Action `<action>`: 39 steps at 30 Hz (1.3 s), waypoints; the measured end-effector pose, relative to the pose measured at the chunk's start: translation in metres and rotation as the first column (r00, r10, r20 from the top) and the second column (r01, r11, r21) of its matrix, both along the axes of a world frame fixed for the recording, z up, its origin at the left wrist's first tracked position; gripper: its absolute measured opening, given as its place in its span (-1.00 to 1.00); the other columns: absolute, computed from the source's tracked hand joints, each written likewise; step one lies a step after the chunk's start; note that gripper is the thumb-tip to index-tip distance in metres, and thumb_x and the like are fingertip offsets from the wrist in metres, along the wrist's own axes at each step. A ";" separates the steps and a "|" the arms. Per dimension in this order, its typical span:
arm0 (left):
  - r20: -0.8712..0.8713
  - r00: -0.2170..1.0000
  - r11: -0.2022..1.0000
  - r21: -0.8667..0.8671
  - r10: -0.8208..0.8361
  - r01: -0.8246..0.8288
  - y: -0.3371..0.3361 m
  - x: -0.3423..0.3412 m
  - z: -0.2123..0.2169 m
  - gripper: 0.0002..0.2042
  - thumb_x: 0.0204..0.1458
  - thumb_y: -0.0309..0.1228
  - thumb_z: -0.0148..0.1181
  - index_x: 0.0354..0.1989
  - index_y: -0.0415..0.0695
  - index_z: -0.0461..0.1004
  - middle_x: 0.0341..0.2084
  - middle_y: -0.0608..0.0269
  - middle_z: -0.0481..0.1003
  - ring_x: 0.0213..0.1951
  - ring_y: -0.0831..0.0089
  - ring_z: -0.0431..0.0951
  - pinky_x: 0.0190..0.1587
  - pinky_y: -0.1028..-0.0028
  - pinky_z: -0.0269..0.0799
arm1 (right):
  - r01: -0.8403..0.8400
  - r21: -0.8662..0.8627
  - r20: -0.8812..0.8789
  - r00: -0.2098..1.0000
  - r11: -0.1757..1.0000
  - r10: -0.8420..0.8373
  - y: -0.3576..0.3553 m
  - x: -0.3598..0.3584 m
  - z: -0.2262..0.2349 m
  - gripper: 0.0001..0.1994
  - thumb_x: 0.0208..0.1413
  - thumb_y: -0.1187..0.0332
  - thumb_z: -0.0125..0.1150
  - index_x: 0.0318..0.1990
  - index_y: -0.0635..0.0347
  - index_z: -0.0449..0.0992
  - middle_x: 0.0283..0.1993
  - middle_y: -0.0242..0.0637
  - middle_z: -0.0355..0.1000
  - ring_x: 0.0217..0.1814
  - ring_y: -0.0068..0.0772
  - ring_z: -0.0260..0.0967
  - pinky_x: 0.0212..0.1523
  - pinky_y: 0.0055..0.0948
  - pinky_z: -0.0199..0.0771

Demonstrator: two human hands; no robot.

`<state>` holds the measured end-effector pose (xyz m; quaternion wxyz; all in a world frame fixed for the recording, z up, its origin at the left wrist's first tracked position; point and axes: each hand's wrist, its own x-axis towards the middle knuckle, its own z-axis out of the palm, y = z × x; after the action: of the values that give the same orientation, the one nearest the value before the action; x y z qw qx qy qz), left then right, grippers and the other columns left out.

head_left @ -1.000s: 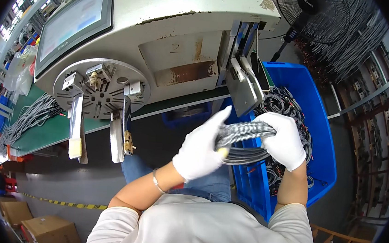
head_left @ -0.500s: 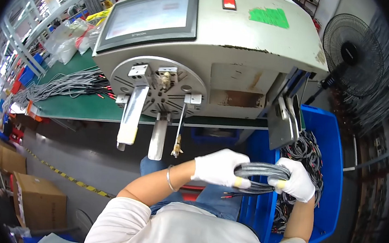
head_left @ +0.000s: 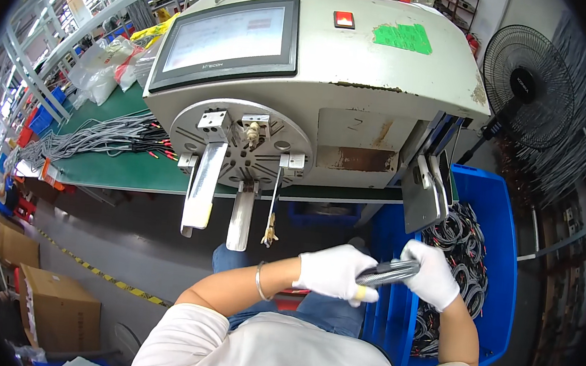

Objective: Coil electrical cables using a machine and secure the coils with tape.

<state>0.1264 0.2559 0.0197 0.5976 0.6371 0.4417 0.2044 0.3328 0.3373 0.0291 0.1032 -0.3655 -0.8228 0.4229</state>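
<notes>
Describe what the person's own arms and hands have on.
The left hand and right hand each wear a white glove; the left one shows a small yellow patch on a finger or thumb. A silver bangle circles the left wrist. The short sleeves are white.

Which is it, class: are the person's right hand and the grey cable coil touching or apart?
Touching. The head view shows the right hand closed against one end of the grey cable coil, with no gap between them.

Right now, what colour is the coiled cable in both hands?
The coiled cable is mostly grey, best seen in the head view.
</notes>
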 end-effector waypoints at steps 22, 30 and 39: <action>0.325 0.875 0.930 -0.204 0.359 -0.306 0.007 -0.001 -0.033 -0.81 -0.04 -0.45 0.31 -0.33 -0.27 0.46 -0.54 0.25 0.49 -0.60 0.60 0.47 -0.54 0.62 0.39 | 0.299 -0.230 -0.312 0.879 0.926 -0.361 0.001 0.011 -0.028 -0.89 -0.13 0.65 0.17 -0.42 0.26 0.44 -0.61 -0.35 0.39 -0.60 -0.61 0.36 -0.60 -0.58 0.30; 0.210 0.932 0.947 -0.192 0.297 -0.259 0.013 0.001 -0.027 -0.79 -0.03 -0.36 0.32 -0.34 -0.22 0.49 -0.54 0.32 0.49 -0.56 0.66 0.44 -0.48 0.63 0.37 | 0.064 0.345 -0.176 0.984 0.937 -0.003 0.003 0.001 0.000 -0.84 -0.12 0.43 0.33 -0.44 0.24 0.44 -0.63 -0.28 0.35 -0.57 -0.48 0.43 -0.56 -0.48 0.35; 0.154 0.916 0.929 -0.074 0.371 -0.364 0.010 0.015 -0.020 -0.75 0.01 -0.35 0.26 -0.27 -0.29 0.46 -0.55 0.33 0.46 -0.54 0.67 0.41 -0.45 0.62 0.37 | -0.083 0.407 0.003 0.996 0.910 0.089 -0.001 0.002 -0.005 -0.79 -0.11 0.31 0.37 -0.38 0.21 0.50 -0.50 -0.23 0.45 -0.48 -0.36 0.48 -0.46 -0.47 0.41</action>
<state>0.1410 0.2662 -0.0004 0.5971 0.5103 0.5069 0.3552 0.3343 0.3365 0.0239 0.1646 -0.2963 -0.9072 0.2493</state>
